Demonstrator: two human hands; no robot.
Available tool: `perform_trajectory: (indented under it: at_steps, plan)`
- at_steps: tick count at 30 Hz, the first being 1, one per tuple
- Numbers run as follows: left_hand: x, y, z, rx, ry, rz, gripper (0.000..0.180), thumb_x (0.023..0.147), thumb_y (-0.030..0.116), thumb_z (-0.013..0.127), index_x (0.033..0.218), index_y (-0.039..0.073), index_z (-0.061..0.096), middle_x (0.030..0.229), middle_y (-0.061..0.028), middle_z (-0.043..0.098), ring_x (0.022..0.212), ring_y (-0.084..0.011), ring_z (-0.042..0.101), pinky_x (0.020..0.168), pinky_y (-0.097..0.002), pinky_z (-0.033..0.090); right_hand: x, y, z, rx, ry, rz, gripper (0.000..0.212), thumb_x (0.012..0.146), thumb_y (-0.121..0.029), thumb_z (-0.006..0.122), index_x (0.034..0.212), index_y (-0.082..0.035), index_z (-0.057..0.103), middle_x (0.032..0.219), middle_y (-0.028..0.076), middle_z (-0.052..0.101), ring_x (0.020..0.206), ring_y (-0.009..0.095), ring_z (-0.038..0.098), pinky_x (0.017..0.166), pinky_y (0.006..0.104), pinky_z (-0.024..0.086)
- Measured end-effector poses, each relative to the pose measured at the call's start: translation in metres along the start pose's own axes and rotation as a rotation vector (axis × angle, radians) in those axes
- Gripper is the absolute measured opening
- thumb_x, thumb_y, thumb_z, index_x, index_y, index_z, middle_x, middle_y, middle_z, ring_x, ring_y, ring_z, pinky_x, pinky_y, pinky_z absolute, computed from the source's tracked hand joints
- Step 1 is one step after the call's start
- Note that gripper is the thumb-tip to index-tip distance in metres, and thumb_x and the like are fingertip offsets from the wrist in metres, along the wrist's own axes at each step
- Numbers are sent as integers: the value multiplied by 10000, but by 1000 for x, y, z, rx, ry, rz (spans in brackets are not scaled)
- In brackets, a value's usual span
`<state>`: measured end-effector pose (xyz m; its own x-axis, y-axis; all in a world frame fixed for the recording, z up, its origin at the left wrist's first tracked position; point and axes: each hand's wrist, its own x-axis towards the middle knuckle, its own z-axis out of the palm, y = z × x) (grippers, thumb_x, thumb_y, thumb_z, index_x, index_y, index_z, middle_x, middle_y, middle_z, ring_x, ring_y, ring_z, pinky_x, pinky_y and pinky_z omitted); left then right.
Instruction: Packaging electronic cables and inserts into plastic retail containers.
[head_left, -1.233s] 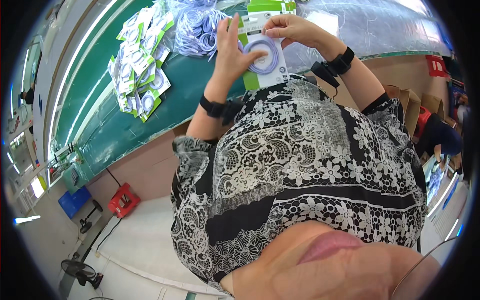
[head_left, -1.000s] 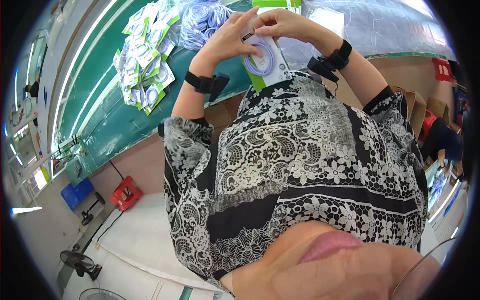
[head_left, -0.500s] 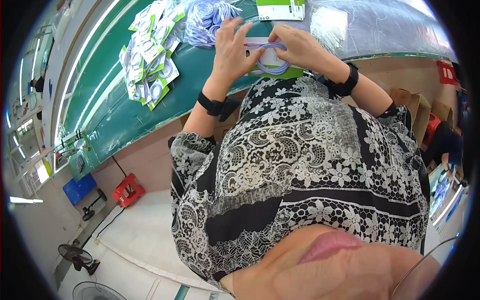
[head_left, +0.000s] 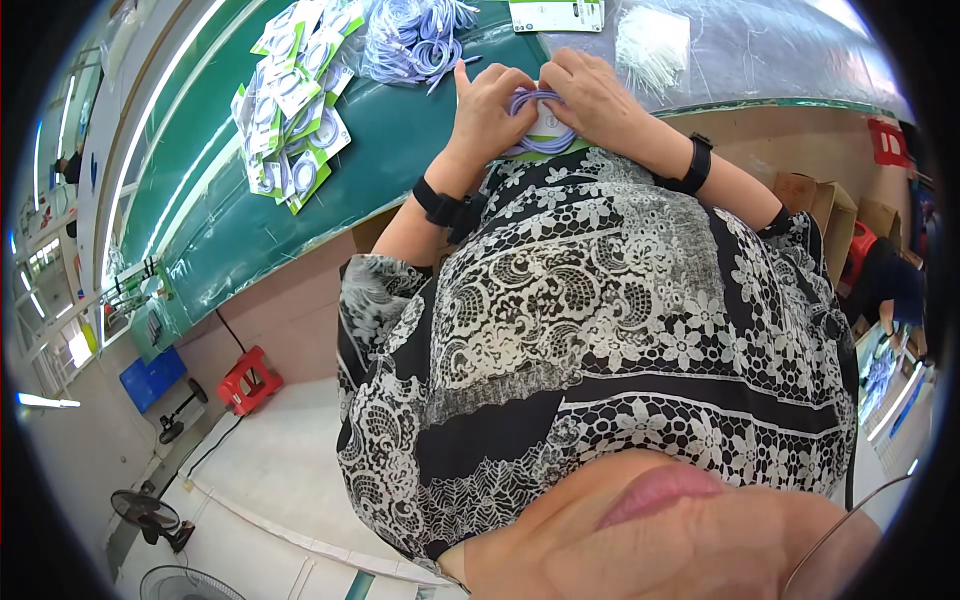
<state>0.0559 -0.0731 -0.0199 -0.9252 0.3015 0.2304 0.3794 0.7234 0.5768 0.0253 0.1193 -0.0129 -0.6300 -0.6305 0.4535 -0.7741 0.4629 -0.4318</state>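
Note:
A coiled lilac cable (head_left: 549, 143) lies over a white-and-green card (head_left: 546, 122) close to my body at the table's edge. My left hand (head_left: 487, 113) pinches the coil's left side, its fingers bent inward. On the opposite side my right hand (head_left: 598, 103) grips the coil between thumb and curled fingers. Both hands cover much of the card. Beyond my left hand is a heap of loose lilac cables (head_left: 413, 40). Farther left lies a pile of cables fixed on green-and-white cards (head_left: 292, 110).
More green-and-white cards (head_left: 556, 15) lie at the table's far side. Right of them is a bundle of thin white ties (head_left: 652, 48) on clear plastic. A red stool (head_left: 250, 380) stands below left, and cardboard boxes (head_left: 828, 215) at the right.
My left hand has come down from its raised, spread pose and closed in on the coil. The right hand stays at the coil, and the card is now more covered.

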Motion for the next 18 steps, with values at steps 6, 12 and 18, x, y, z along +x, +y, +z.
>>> perform_trajectory:
  at_steps: [6, 12, 18]
  plan:
    - [-5, -4, 14, -267, 63, 60, 154, 688, 81, 631, 840, 59, 614, 855, -68, 577, 780, -238, 593, 759, -317, 489, -9, 1, 16, -51, -141, -4, 199, 786, -161, 612, 946, -74, 531, 882, 91, 537, 836, 291, 571, 690, 388, 434]
    - [-31, -9, 28, -747, -324, -465, 137, 782, 103, 649, 900, 47, 610, 830, 0, 578, 736, -64, 538, 666, -209, 452, -12, 28, 25, 491, -682, 386, 238, 770, -163, 619, 947, -10, 576, 900, 151, 637, 873, 284, 619, 742, 368, 486]
    - [-23, -39, 23, -1152, -474, -622, 199, 860, 175, 654, 968, 9, 661, 848, -54, 672, 667, -43, 597, 572, -167, 464, -7, 34, 23, 617, -781, 510, 261, 753, -163, 643, 951, 3, 609, 871, 124, 646, 802, 217, 614, 715, 321, 483]
